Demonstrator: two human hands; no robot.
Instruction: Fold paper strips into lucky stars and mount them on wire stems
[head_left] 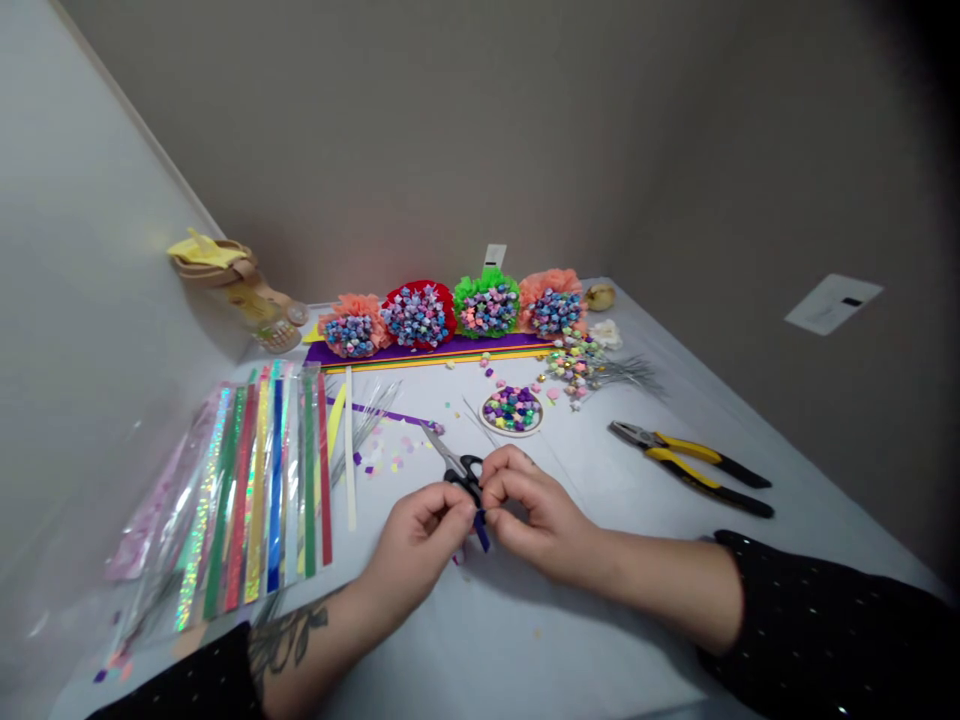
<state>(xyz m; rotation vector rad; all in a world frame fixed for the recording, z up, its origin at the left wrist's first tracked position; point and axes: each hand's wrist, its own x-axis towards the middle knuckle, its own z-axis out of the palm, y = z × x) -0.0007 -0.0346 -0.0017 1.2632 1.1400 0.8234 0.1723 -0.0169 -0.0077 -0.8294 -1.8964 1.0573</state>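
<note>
My left hand [420, 535] and my right hand [536, 520] meet near the middle of the table, thumbs and fingertips pinched close together. Between them is a short dark blue-purple paper strip [481, 533], its tail hanging below the fingertips. Its upper part is hidden by my fingers. Just beyond my hands lie scissors [452, 460] with black handles, blades pointing away to the left. A small round dish [512, 431] full of colourful folded paper stars stands behind my right hand. Paper scraps [390, 460] are scattered to the left of the scissors.
Pliers with yellow-black handles [694, 465] lie at right. Packets of shiny strips [247, 490] cover the left side. Several star bouquets [487, 305] line the back, with wired stars [577, 365] near them. A roll of tape [214, 262] sits at back left.
</note>
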